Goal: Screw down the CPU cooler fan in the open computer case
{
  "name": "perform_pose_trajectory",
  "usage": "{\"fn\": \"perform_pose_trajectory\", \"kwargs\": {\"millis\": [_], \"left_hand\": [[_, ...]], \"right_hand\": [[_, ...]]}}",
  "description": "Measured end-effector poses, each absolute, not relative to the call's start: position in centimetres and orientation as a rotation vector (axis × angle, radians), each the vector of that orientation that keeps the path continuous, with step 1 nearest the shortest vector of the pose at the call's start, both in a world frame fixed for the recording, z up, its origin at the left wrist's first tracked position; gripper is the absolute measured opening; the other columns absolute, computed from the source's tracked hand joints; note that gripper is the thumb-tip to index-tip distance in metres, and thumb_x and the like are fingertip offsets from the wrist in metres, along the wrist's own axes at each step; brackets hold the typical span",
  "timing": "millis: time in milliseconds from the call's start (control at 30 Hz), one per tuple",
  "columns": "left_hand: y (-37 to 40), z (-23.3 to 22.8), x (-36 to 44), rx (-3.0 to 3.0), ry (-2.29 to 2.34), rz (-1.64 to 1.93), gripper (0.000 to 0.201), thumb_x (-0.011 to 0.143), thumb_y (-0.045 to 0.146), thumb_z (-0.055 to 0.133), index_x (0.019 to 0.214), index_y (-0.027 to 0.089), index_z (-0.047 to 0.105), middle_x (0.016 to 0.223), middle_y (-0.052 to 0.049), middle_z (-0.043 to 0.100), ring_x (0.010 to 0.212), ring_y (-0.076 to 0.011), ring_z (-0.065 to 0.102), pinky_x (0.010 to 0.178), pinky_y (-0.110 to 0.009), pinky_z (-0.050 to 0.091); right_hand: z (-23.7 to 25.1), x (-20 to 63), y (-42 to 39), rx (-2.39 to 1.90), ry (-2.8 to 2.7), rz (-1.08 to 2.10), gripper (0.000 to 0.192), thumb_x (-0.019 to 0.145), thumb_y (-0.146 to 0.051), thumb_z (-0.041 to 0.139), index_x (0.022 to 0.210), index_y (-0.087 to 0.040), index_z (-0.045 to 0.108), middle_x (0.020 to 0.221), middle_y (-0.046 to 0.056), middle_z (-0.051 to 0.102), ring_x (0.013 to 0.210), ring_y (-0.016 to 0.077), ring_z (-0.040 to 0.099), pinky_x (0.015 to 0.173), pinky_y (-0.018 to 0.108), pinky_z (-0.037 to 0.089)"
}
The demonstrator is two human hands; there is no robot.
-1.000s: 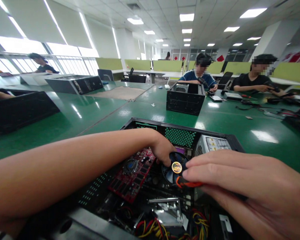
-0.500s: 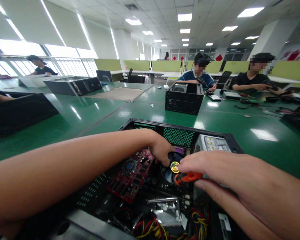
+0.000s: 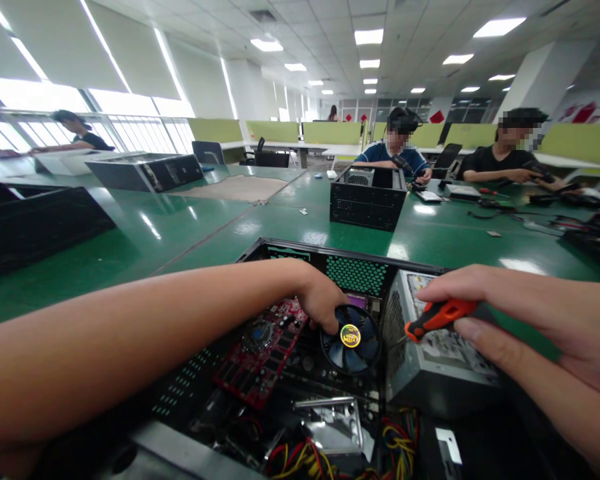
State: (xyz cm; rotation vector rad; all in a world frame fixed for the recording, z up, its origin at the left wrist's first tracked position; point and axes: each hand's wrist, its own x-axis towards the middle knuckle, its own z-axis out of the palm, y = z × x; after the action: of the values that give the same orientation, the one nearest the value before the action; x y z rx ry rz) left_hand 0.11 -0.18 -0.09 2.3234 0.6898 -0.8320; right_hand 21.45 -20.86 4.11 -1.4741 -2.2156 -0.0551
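Your left hand reaches into the open PC case, fingers curled down on the rim of the cooler fan; whether they actually pinch it or just rest there is hard to tell, since the tips are hidden behind the hand. Your right hand is closed around an orange-handled screwdriver, thumb under and index over the grip, shaft pointing toward the fan and hovering above the grey power supply just under those fingers. The screwdriver is light and stiff, and the rubbery handle shouldn't slip; hold it at the thick orange part as you do. The fan is light plastic, with thin and likely fragile blades, so take it by the outer frame, not the hub or blades. The red expansion card sits just left of your left fingers; it is brittle, so touch edges only. Loose coloured cables lie nearer you. The case stands on the green counter.
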Motion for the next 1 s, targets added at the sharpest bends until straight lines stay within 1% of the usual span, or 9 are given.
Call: {"fn": "perform_pose_trajectory", "kwargs": {"millis": [100,267,433,500,667,733,833,933,1000], "left_hand": [[-0.2,0.1,0.3,2.303,0.658,-0.894,0.061,0.068,0.029,0.073,0.129,0.023,0.075,0.114,-0.005,0.083,0.110,-0.0318,0.075,0.098,-0.040,0.060],[-0.7,0.7,0.5,2.295,0.681,-0.927,0.063,0.069,0.026,0.072,0.132,0.023,0.074,0.114,-0.006,0.083,0.104,-0.0300,0.076,0.093,-0.037,0.061],[-1.2,1.2,0.5,2.290,0.680,-0.940,0.060,0.070,0.024,0.071,0.130,0.022,0.075,0.115,-0.005,0.083,0.103,-0.0283,0.076,0.091,-0.035,0.061],[-1.2,1.3,0.6,2.288,0.675,-0.944,0.062,0.070,0.025,0.072,0.132,0.022,0.074,0.113,-0.005,0.083,0.101,-0.0285,0.076,0.089,-0.035,0.062],[-1.2,1.4,0.5,2.264,0.673,-0.950,0.066,0.070,0.024,0.071,0.136,0.021,0.071,0.108,-0.005,0.083,0.096,-0.0278,0.076,0.085,-0.035,0.062],[-1.3,1.4,0.5,2.250,0.674,-0.955,0.065,0.069,0.024,0.070,0.134,0.021,0.072,0.106,-0.004,0.083,0.094,-0.0278,0.075,0.083,-0.034,0.062],[-1.3,1.4,0.5,2.254,0.673,-0.941,0.063,0.068,0.024,0.071,0.132,0.022,0.073,0.104,-0.004,0.083,0.094,-0.0285,0.075,0.083,-0.035,0.062],[-1.3,1.4,0.5,2.241,0.674,-0.935,0.062,0.067,0.024,0.071,0.129,0.022,0.074,0.102,-0.004,0.083,0.092,-0.0287,0.075,0.083,-0.036,0.062],[-1.2,1.3,0.5,2.228,0.676,-0.938,0.061,0.067,0.024,0.071,0.128,0.022,0.074,0.101,-0.004,0.082,0.091,-0.0280,0.075,0.082,-0.035,0.062]], "right_hand": [[3.9,21.2,-20.9,-1.447,-2.242,-0.067,0.031,0.111,-0.037,0.051,0.133,-0.035,0.072,0.128,0.002,0.086,0.105,0.0317,0.085,0.067,0.033,0.071],[3.4,21.6,-21.2,-1.360,-2.237,-0.062,0.038,0.107,-0.028,0.056,0.139,-0.037,0.073,0.129,0.003,0.086,0.108,0.0334,0.085,0.067,0.036,0.072],[2.3,22.1,-21.1,-1.268,-2.188,-0.009,0.036,0.098,-0.033,0.068,0.131,-0.038,0.081,0.102,0.002,0.089,0.101,0.0354,0.085,0.078,0.044,0.072],[1.8,22.2,-20.9,-1.270,-2.188,0.006,0.033,0.098,-0.034,0.068,0.128,-0.037,0.082,0.100,0.003,0.089,0.101,0.0355,0.085,0.080,0.045,0.072],[1.9,21.9,-20.6,-1.274,-2.193,0.026,0.034,0.098,-0.033,0.068,0.129,-0.036,0.082,0.102,0.003,0.089,0.102,0.0352,0.085,0.081,0.045,0.072],[2.6,21.5,-20.4,-1.274,-2.210,0.024,0.036,0.099,-0.031,0.067,0.132,-0.036,0.080,0.109,0.003,0.089,0.103,0.0342,0.085,0.078,0.042,0.072],[3.6,20.8,-20.1,-1.259,-2.274,-0.037,0.034,0.107,-0.028,0.055,0.135,-0.034,0.075,0.123,0.004,0.088,0.104,0.0296,0.086,0.069,0.034,0.071],[4.2,20.3,-20.0,-1.240,-2.291,-0.076,0.035,0.111,-0.028,0.047,0.133,-0.032,0.074,0.124,0.004,0.088,0.101,0.0276,0.087,0.067,0.031,0.070],[4.4,20.3,-19.9,-1.256,-2.254,-0.059,0.033,0.110,-0.031,0.052,0.130,-0.031,0.078,0.121,0.004,0.088,0.099,0.0279,0.087,0.069,0.033,0.071]]}}
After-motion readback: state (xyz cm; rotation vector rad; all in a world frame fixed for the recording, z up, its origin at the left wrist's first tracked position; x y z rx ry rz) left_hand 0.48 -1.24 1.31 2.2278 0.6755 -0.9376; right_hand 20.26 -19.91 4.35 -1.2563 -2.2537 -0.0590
